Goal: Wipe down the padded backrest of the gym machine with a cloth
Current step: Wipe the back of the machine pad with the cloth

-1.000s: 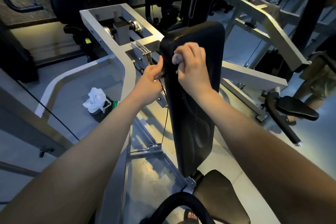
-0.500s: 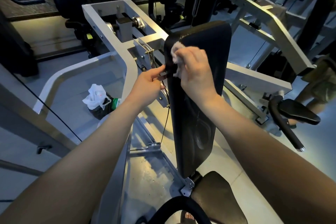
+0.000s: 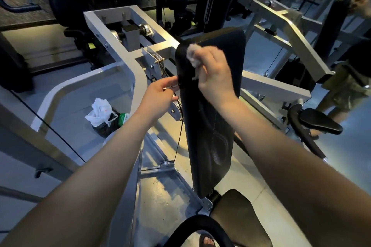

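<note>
Right fingers (image 3: 208, 56) clutching cloth (image 3: 193, 56) near backrest (image 3: 210, 118) top-left edge, left fingers (image 3: 170, 84) pinching its side edge

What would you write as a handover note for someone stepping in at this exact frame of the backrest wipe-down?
Right hand: closed around a small crumpled whitish cloth, pressing it to the upper left part of the tall black padded backrest.
Left hand: fingers at the backrest's left edge, beside the grey metal frame; it seems to steady the pad, holding nothing separate that I can see.
Done: cannot tell how much has been wiped; no wet streaks show clearly.
Left: work the cloth down the middle and lower pad, and across the right side.
</note>
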